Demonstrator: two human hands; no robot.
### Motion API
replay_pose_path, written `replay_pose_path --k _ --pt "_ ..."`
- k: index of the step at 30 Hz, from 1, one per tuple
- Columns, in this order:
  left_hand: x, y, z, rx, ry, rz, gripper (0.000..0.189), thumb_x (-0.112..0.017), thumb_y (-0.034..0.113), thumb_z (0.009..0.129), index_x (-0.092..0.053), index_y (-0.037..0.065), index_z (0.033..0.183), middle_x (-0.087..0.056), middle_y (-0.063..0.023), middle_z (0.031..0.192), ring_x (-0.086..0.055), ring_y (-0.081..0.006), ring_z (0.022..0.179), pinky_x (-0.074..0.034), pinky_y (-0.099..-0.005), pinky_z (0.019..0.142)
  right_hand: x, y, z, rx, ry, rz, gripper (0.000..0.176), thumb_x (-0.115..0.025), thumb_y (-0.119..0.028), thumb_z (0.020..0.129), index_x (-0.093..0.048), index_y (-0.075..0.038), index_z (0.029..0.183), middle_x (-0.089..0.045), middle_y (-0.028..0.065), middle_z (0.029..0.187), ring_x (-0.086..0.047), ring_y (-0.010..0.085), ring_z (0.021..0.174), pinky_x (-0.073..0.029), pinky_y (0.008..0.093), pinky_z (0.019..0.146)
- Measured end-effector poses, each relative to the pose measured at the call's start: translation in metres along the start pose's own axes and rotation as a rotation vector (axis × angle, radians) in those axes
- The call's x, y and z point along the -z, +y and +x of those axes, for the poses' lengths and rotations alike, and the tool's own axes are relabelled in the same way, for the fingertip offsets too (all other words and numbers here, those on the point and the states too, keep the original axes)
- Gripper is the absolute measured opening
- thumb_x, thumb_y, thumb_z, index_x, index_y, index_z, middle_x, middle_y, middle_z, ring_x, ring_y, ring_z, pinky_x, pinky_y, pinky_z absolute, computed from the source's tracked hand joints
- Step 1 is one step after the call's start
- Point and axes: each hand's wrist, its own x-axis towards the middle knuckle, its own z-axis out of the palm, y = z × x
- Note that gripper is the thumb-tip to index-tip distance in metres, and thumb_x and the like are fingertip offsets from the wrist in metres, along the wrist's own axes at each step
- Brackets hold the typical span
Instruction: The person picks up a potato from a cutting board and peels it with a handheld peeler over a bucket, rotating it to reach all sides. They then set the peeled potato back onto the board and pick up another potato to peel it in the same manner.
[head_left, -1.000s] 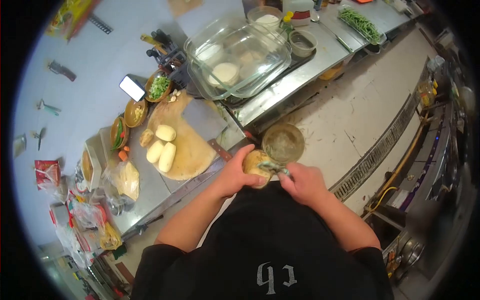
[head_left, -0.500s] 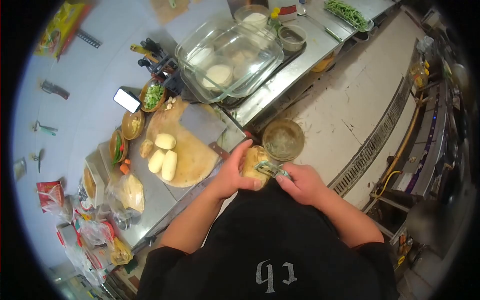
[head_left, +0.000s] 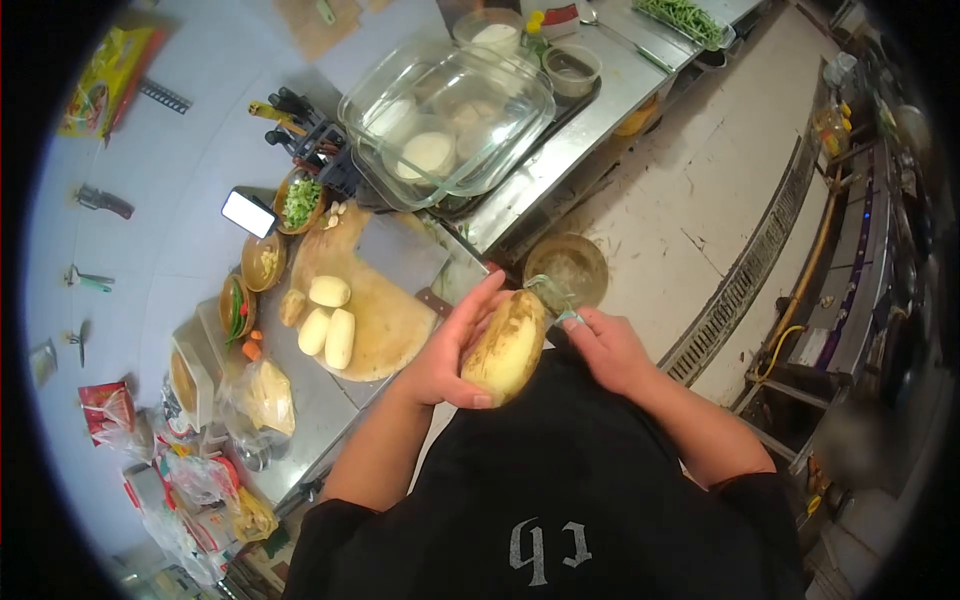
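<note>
A partly peeled potato (head_left: pixel 507 350), yellow with brown skin patches, is held in my left hand (head_left: pixel 450 352), thumb along its lower end. My right hand (head_left: pixel 612 350) grips a peeler (head_left: pixel 556 299) with a pale green handle, its head just off the potato's upper right side. Beyond and below them is a round bowl (head_left: pixel 590 262) near the floor. On the round wooden board (head_left: pixel 385 335) at the left lie several peeled potatoes (head_left: pixel 340 338) and a small brown piece (head_left: pixel 292 308). A cleaver (head_left: pixel 400 250) rests flat on the board.
Glass dishes (head_left: pixel 450 120) stand on the steel counter (head_left: pixel 560 160). Bowls of chopped greens (head_left: pixel 301 203), garlic (head_left: pixel 264 262) and peppers (head_left: pixel 236 310) line the board's left side, near a phone (head_left: pixel 248 214). Bagged food (head_left: pixel 268 397) lies lower left; green beans (head_left: pixel 685 22) are at the top.
The peeler has moved off the potato, up and to the right. My left hand has turned the potato, showing more of its peeled face. The view has shifted slightly.
</note>
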Motion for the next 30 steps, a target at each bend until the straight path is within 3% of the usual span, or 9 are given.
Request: replay_pose_path --k 4,7,10,14,17,23,26,29,30 --pt "0.0 -0.008 0.0 -0.008 0.003 -0.011 0.137 -0.093 0.036 0.053 -0.012 0.001 0.159 -0.038 -0.0163 0.151 -0.04 -0.0289 0.141 -0.028 -0.0385 0.117 0.004 0.0 0.002 -0.045 -0.002 0.034 0.036 -0.053 -0.033 0.102 -0.058 0.0 0.09 -0.061 0.0178 0.073 -0.057 0.0305 0.067 -0.047 0.0394 0.067" --pt "0.005 -0.011 0.001 0.022 -0.01 -0.019 0.137 -0.094 0.033 0.053 -0.013 0.003 0.158 -0.035 -0.0162 0.153 -0.036 -0.0281 0.143 -0.027 -0.0381 0.118 0.005 -0.014 -0.008 0.066 0.064 -0.091 0.036 -0.055 -0.035 0.099 -0.058 0.0 0.088 -0.062 0.0207 0.075 -0.06 0.0381 0.069 -0.048 0.0439 0.066" --pt "0.007 -0.009 -0.002 0.057 -0.023 0.028 0.137 -0.095 0.029 0.052 -0.013 0.004 0.158 -0.032 -0.0157 0.154 -0.033 -0.0276 0.145 -0.024 -0.0374 0.119 0.004 -0.018 -0.012 0.282 -0.032 -0.294 0.037 -0.056 -0.037 0.098 -0.058 -0.001 0.088 -0.063 0.0231 0.076 -0.063 0.0432 0.074 -0.049 0.0488 0.066" --pt "0.002 0.002 -0.003 0.066 -0.036 0.094 0.142 -0.097 0.029 0.048 -0.011 0.004 0.159 -0.033 -0.0145 0.152 -0.035 -0.0274 0.144 -0.025 -0.0372 0.119 0.012 -0.001 0.013 0.114 -0.063 -0.401 0.04 -0.054 -0.039 0.098 -0.061 0.0 0.091 -0.064 0.0259 0.081 -0.063 0.0463 0.079 -0.049 0.0536 0.071" --pt "-0.007 0.006 -0.001 0.006 -0.13 -0.026 0.145 -0.098 0.03 0.047 -0.009 0.005 0.159 -0.034 -0.0144 0.151 -0.035 -0.0273 0.144 -0.025 -0.0372 0.119 -0.001 0.061 0.033 -0.015 -0.104 -0.335 0.044 -0.052 -0.041 0.1 -0.063 0.001 0.089 -0.065 0.0266 0.083 -0.062 0.0476 0.081 -0.048 0.0534 0.074" --pt "-0.001 -0.002 0.003 -0.016 -0.011 0.005 0.146 -0.098 0.036 0.046 -0.011 0.002 0.158 -0.035 -0.0162 0.151 -0.039 -0.0277 0.141 -0.029 -0.0387 0.117 0.005 0.028 0.02 -0.167 -0.106 -0.063 0.044 -0.05 -0.038 0.102 -0.062 0.001 0.086 -0.064 0.0242 0.079 -0.063 0.0429 0.081 -0.049 0.0456 0.074" --pt "-0.001 -0.007 0.003 -0.024 0.039 -0.009 0.145 -0.097 0.037 0.047 -0.011 0.001 0.158 -0.036 -0.0171 0.15 -0.04 -0.0287 0.14 -0.03 -0.0392 0.117 0.006 -0.006 0.001 -0.055 0.014 0.05 0.038 -0.054 -0.036 0.099 -0.061 0.0 0.087 -0.062 0.0228 0.076 -0.064 0.0397 0.078 -0.05 0.0436 0.071" --pt "-0.002 -0.008 0.007 -0.041 0.08 0.013 0.143 -0.096 0.037 0.048 -0.012 0.0 0.157 -0.037 -0.018 0.15 -0.041 -0.0294 0.14 -0.031 -0.0395 0.116 0.004 -0.024 -0.016 0.354 -0.019 -0.258 0.031 -0.062 -0.033 0.093 -0.059 -0.004 0.083 -0.062 0.0209 0.074 -0.063 0.0413 0.072 -0.049 0.0481 0.063" --pt "-0.003 -0.008 0.008 -0.042 0.099 0.035 0.142 -0.096 0.038 0.048 -0.013 0.0 0.157 -0.037 -0.0184 0.15 -0.041 -0.0296 0.14 -0.031 -0.0397 0.116 0.003 -0.024 -0.016 0.352 -0.016 -0.26 0.031 -0.062 -0.033 0.093 -0.059 -0.004 0.083 -0.062 0.0209 0.074 -0.063 0.0413 0.072 -0.049 0.0481 0.063"
